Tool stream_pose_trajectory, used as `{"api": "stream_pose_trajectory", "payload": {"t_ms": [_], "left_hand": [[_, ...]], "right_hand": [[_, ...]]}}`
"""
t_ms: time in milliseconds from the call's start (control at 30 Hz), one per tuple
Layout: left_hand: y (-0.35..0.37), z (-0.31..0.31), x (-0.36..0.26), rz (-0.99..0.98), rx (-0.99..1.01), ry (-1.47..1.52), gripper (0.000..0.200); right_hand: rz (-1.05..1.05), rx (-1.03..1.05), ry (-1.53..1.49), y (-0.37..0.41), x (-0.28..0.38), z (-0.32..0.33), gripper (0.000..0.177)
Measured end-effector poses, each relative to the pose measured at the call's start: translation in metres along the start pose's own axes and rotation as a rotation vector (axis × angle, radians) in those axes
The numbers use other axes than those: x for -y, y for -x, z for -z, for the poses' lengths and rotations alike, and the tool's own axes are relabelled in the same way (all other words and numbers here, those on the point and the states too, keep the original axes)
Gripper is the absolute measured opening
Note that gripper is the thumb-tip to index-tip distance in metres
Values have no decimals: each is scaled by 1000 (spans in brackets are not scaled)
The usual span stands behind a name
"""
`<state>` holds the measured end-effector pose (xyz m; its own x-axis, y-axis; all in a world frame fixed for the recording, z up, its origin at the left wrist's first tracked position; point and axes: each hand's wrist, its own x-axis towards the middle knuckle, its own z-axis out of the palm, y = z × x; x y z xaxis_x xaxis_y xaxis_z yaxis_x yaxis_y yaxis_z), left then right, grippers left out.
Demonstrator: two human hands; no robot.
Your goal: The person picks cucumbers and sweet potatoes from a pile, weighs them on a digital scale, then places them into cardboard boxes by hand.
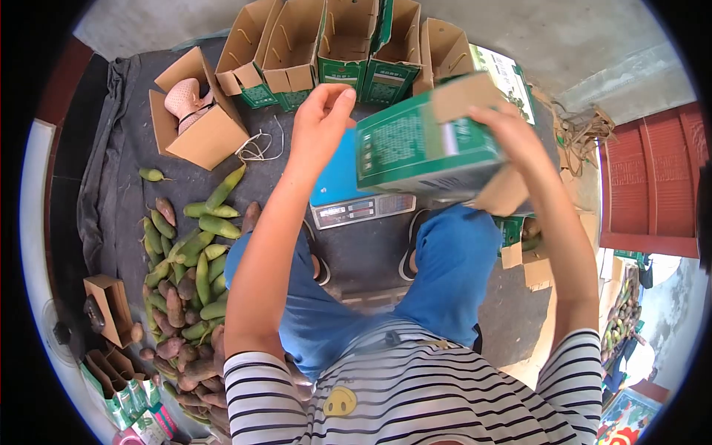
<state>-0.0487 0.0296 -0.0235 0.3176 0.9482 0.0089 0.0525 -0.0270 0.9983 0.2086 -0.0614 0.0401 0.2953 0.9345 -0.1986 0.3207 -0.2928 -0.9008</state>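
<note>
Green carton point(423, 148) is being held in the air just over the scale point(362, 209), centre of view. It is lying on its side, with the long axis running roughly 9-to-3 and the 3 o'clock end tipped up a bit. A brown flap is hanging open at that end.

Right hand point(512, 137) is clamping the carton's 3 o'clock end, fingers wrapping over the top edge, and looks to be carrying the weight.

Left hand point(320, 122) is hovering just off the carton's 9 o'clock end, fingers loosely curled and apart, gripping nothing. I can't tell if the thumb is touching the corner. From this hand the carton is sitting at 3 o'clock, right beside it, so the left is the free hand nearest that end.

Writing: white print is showing on the carton's green side panel, too blurred to read. The scale readout isn't legible either.

A row of open cartons point(330, 52) with the same green print is standing at 12 o'clock, and their labels are unreadable too. Long green and brown fruits point(189, 274) are lying in a pile on the dark cloth point(119, 163) at 9 o'clock.
</note>
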Motion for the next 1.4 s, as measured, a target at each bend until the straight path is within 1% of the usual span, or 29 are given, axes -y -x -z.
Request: {"api": "stream_pose_trajectory", "payload": {"t_ms": [33, 67, 133, 167, 200, 267, 300, 333, 367, 400, 467, 500, 533, 567, 600, 633, 667, 700, 733, 767, 800, 867, 900, 933, 1000, 1033, 1167, 1267, 1400], "left_hand": [[-1, 5, 0, 77, 105, -46, 44], [-1, 7, -1, 141, 111, -63, 50], [0, 8, -1, 262, 142, -99, 62], [-3, 13, 4, 330, 166, -120, 79], [-5, 19, 16, 361, 152, -89, 80], [-14, 33, 35, 448, 102, -180, 87], [-21, 44, 46, 569, 122, -200, 89], [-20, 47, 53, 569, 73, -247, 90], [-24, 53, 57, 621, 88, -296, 89], [-23, 50, 50, 602, 53, -327, 87], [-31, 64, 70, 628, 18, -406, 73], [-28, 64, 81, 535, 11, -470, 63], [-26, 65, 96, 443, 1, -534, 55], [-33, 80, 140, 166, -20, -663, 47], [-35, 86, 147, 119, -26, -705, 47], [-35, 86, 151, 70, -28, -745, 47], [-34, 86, 154, 20, -22, -787, 46], [-36, 89, 153, 41, 6, -820, 52], [-36, 88, 152, -62, -65, -943, 53], [-33, 87, 152, -169, -137, -1064, 54], [-33, 83, 151, -280, -208, -1179, 54], [-21, 50, 103, -467, -187, -1262, 56], [-13, 30, 78, -561, -180, -1298, 57], [-7, 13, 64, -576, -73, -1255, 57], [6, -16, 48, -589, 134, -1165, 58], [12, -25, 50, -563, 256, -1152, 60], [21, -34, 61, -302, 512, -1205, 53], [17, -28, 75, -240, 498, -1176, 44], [14, -23, 79, -205, 511, -1179, 29]], "right_hand": [[84, 65, 151, -22, -12, -17, 35], [80, 102, 252, -36, -15, -44, 35], [82, 119, 285, -56, -18, -110, 32], [81, 195, 361, -60, -7, -134, 30], [78, 215, 368, -63, -6, -165, 29], [86, 160, 253, -56, -4, -204, 30], [0, 212, 206, -53, -2, -215, 29], [2, 303, 213, -67, -15, -235, 31], [49, 357, 189, -59, -17, -227, 30], [105, 422, 164, -54, -10, -220, 30], [407, 436, 344, -38, -1, -171, 28], [527, 322, 165, -27, -9, -134, 26], [551, 184, 37, -12, -18, -88, 27], [560, 31, 6, -4, -37, -47, 24], [246, -56, -117, 16, -47, 4, 22], [126, -281, -228, 25, -84, 51, 21], [5, -510, -28, 44, -119, 100, 22], [-86, -658, 251, 67, -178, 154, 25], [-253, -797, 746, 99, -224, 200, 30], [-525, -836, 820, 129, -267, 238, 35], [-362, -867, 1074, 167, -321, 264, 39], [-966, -581, 719, 212, -356, 288, 49], [-1039, -572, 603, 224, -362, 282, 55], [-1107, -562, 481, 233, -369, 272, 61], [-1218, -597, 334, 232, -380, 254, 63], [-1218, -641, 245, 229, -385, 246, 61], [-1122, -773, -101, 216, -419, 221, 46], [-1115, -704, -51, 212, -442, 230, 33], [-930, -914, -52, 235, -464, 226, 25]]}}
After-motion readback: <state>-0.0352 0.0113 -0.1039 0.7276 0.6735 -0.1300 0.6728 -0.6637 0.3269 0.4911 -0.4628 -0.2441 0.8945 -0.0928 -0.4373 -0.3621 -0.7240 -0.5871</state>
